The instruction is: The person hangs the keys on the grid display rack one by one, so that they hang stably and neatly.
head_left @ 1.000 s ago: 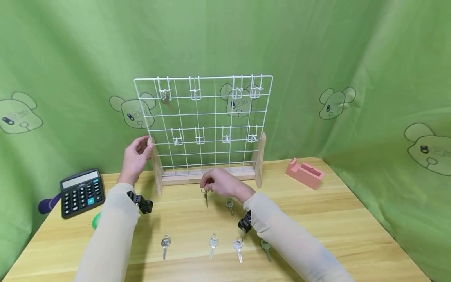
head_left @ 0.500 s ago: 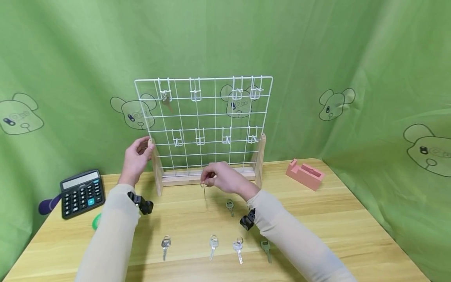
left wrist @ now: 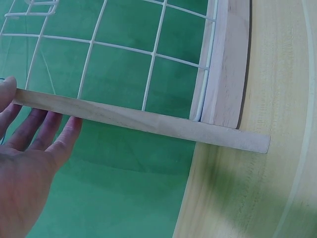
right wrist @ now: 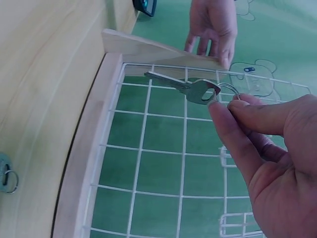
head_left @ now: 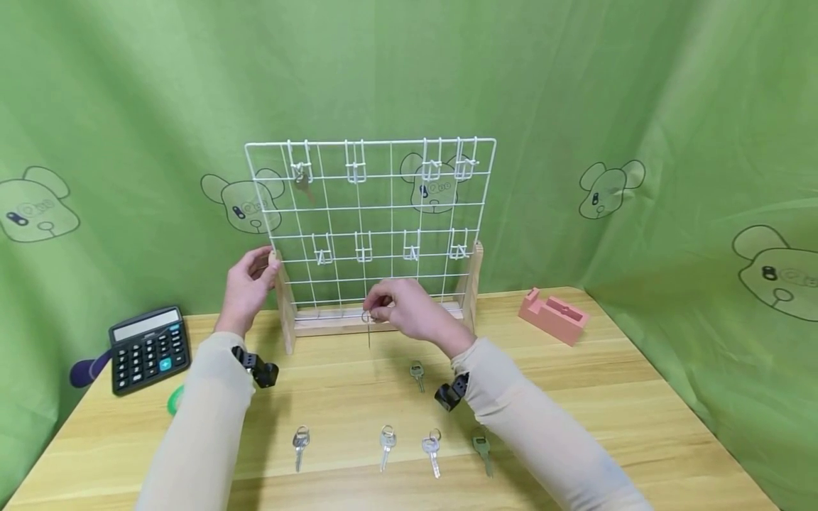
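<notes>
Raised key dangles below fingertips (pinched).

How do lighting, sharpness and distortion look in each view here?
Head view: even, soft light, faint shadows under the arms on the table, wide-angle bowing at the edges, the rack sharp. Left wrist view: left hand slightly soft, close to the lens. Right wrist view: right hand large and blurred, the key fairly crisp.

A white wire grid on pale wood posts stands before a green cloth printed with cartoon dogs, a pink block at right.
</notes>
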Demonstrator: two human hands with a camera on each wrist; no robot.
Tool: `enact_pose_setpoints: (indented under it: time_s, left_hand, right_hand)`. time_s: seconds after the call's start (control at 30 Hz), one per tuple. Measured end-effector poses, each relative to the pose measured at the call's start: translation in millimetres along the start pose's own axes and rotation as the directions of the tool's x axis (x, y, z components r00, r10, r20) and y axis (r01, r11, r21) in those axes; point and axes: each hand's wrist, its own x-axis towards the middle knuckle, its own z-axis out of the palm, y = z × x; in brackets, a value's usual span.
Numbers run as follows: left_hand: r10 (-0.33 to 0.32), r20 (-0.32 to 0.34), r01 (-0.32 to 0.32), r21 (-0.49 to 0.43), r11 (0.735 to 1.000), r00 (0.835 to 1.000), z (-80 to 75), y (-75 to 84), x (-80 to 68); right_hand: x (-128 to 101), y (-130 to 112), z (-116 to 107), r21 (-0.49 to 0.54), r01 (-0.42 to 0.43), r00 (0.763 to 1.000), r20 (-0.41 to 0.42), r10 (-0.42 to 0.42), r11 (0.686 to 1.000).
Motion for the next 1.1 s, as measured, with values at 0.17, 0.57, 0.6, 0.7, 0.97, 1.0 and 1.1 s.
enact_pose_setpoints:
  time_s: [0.17, 0.57, 0.6, 0.7, 0.97, 1.0, 1.1]
  left_hand:
    - [0.005, -0.002, -0.005, 0.004, 1.000, 1.000, 0.2, -1.5, 0.8]
    - [0.003, 0.000, -0.003, 0.017, 1.000, 1.000, 0.4, -1.3, 1.0]
    - [0.001, -0.002, -0.001, 0.018, 1.000, 1.000, 0.4, -1.3, 0.9]
    - [-0.004, -0.003, 0.004, 0.018, 1.000, 1.000, -0.2, -1.6, 1.5]
    - [-0.008, 0.001, 0.008, 0.013, 1.000, 1.000, -0.9, -1.9, 1.4]
    - [-0.007, 0.003, 0.007, 0.012, 1.000, 1.000, -0.8, -1.6, 1.0]
    - [-0.004, 0.007, 0.004, 0.010, 1.000, 1.000, -0.5, -1.0, 0.1]
  right_hand:
    - [1, -7, -8, -0.006, -0.005, 0.999, -0.035, 0.005, 1.000]
    - [7, -29, -33, 0.077, 0.003, 0.993, -0.119, 0.006, 0.997]
    - [9, -31, -36, 0.076, 0.008, 0.992, -0.126, 0.001, 0.997]
    - [12, -39, -44, 0.080, 0.027, 0.990, -0.142, -0.016, 0.996]
    - [19, -51, -58, 0.078, -0.005, 0.986, -0.169, 0.018, 0.997]
    - [19, -52, -59, 0.080, -0.012, 0.985, -0.171, 0.026, 0.997]
    - [21, -55, -63, 0.089, -0.018, 0.982, -0.183, 0.035, 0.996]
